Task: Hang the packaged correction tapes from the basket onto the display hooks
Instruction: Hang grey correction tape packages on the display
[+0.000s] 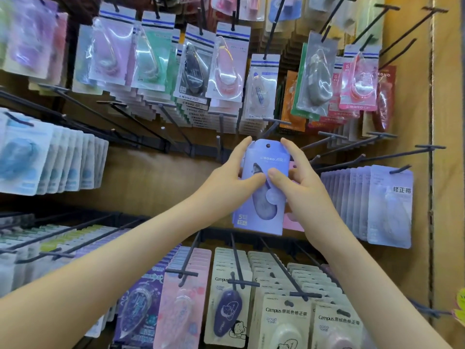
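Observation:
A lilac packaged correction tape [261, 202] is held upright in front of the display wall, its hang hole at the top. My left hand [234, 177] grips its left edge, thumb across the front. My right hand [297, 180] grips its right edge, thumb on the front beside the left thumb. A pink pack [292, 222] shows behind the lilac one by my right hand. A bare dark hook [270, 128] juts out just above the pack's top. The basket is out of view.
Rows of hooks carry packaged correction tapes: a pale blue stack [37, 162] at left, a lilac stack [382, 205] at right, cream packs [284, 321] below. Several bare hooks [352, 147] stick out at centre and right. A cardboard wall [448, 147] bounds the right side.

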Action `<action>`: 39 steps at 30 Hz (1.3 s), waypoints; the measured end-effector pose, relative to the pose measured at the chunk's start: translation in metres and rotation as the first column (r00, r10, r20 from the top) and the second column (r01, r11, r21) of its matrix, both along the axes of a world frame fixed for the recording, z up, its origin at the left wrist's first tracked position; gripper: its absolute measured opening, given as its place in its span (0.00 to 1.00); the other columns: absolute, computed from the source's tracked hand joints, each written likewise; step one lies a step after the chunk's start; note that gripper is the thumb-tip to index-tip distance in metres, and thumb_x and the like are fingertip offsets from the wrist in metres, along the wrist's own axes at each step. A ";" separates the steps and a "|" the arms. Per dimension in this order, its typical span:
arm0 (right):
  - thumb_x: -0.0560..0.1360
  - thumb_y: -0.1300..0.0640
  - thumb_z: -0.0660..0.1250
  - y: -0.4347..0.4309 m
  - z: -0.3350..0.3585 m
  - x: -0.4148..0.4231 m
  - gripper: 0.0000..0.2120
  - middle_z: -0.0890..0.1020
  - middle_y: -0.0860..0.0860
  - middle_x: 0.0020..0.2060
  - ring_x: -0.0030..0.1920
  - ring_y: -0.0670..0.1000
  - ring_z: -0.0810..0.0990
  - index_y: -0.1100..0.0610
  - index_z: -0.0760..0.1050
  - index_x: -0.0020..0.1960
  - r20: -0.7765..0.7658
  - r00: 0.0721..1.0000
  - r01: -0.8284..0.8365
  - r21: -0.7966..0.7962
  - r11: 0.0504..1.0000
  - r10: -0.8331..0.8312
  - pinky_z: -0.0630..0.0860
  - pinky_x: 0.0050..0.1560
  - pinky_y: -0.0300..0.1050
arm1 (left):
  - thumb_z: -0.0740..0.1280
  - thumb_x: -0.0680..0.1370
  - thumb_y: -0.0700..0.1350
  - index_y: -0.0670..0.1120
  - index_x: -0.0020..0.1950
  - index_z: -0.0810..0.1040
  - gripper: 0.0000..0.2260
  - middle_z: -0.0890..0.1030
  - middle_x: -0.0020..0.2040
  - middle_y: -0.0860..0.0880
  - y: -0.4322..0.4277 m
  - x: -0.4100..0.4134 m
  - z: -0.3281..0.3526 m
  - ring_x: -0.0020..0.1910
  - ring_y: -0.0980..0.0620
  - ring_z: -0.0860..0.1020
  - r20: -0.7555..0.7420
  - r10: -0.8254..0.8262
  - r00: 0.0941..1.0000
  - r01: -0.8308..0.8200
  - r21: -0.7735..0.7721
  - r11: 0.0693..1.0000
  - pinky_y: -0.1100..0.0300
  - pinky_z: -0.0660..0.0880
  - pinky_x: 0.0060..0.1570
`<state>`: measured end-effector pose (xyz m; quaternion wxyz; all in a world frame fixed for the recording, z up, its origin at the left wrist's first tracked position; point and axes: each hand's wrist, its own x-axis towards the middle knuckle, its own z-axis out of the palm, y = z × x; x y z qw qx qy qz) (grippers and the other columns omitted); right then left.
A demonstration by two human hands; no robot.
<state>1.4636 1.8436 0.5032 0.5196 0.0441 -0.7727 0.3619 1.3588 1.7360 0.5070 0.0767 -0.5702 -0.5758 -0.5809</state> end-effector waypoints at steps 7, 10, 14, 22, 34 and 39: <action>0.80 0.55 0.61 0.006 0.011 0.001 0.22 0.77 0.44 0.56 0.50 0.44 0.79 0.38 0.61 0.70 0.106 0.994 0.029 -0.016 0.999 -0.027 0.75 0.32 0.32 | 0.62 0.80 0.48 0.59 0.77 0.49 0.31 0.73 0.68 0.51 0.009 -0.005 0.003 0.58 0.52 0.78 0.026 0.013 1.000 -0.011 -0.044 0.999 0.53 0.77 0.56; 0.81 0.55 0.61 0.012 0.014 -0.004 0.24 0.76 0.43 0.56 0.48 0.43 0.78 0.38 0.58 0.72 0.195 0.977 0.091 -0.006 0.996 -0.088 0.75 0.32 0.32 | 0.62 0.80 0.50 0.58 0.78 0.49 0.31 0.75 0.65 0.51 0.013 -0.012 0.002 0.53 0.54 0.79 -0.048 0.134 0.990 -0.137 -0.081 0.987 0.59 0.78 0.50; 0.82 0.53 0.57 0.020 0.013 -0.022 0.28 0.73 0.50 0.64 0.50 0.47 0.76 0.39 0.48 0.76 0.238 0.913 0.291 0.188 0.938 -0.331 0.76 0.42 0.37 | 0.63 0.79 0.49 0.54 0.78 0.49 0.32 0.76 0.60 0.47 0.025 -0.019 0.001 0.44 0.58 0.76 -0.176 0.286 0.942 -0.300 -0.058 0.952 0.72 0.69 0.31; 0.80 0.48 0.59 0.019 -0.004 -0.026 0.36 0.64 0.53 0.68 0.64 0.52 0.66 0.39 0.36 0.76 0.216 0.807 0.453 0.370 0.811 -0.549 0.72 0.53 0.41 | 0.65 0.78 0.46 0.53 0.78 0.51 0.33 0.65 0.65 0.46 0.027 -0.029 0.000 0.51 0.53 0.73 -0.170 0.362 0.916 -0.369 -0.010 0.929 0.68 0.70 0.39; 0.76 0.56 0.62 -0.173 -0.100 -0.098 0.26 0.72 0.55 0.62 0.61 0.53 0.68 0.58 0.64 0.73 -0.115 0.913 0.386 0.558 0.735 -0.392 0.65 0.60 0.43 | 0.65 0.77 0.47 0.59 0.72 0.63 0.25 0.74 0.56 0.59 -0.195 -0.057 -0.124 0.52 0.63 0.75 -0.114 0.438 0.892 -0.436 0.041 0.899 0.77 0.71 0.47; 0.77 0.56 0.62 -0.288 -0.178 -0.180 0.24 0.74 0.54 0.60 0.59 0.51 0.69 0.59 0.65 0.72 0.107 0.976 0.088 0.602 0.794 -0.190 0.66 0.59 0.44 | 0.65 0.77 0.46 0.59 0.71 0.64 0.24 0.72 0.54 0.63 -0.332 -0.119 -0.210 0.50 0.66 0.74 0.007 0.568 0.823 -0.562 -0.143 0.815 0.77 0.70 0.45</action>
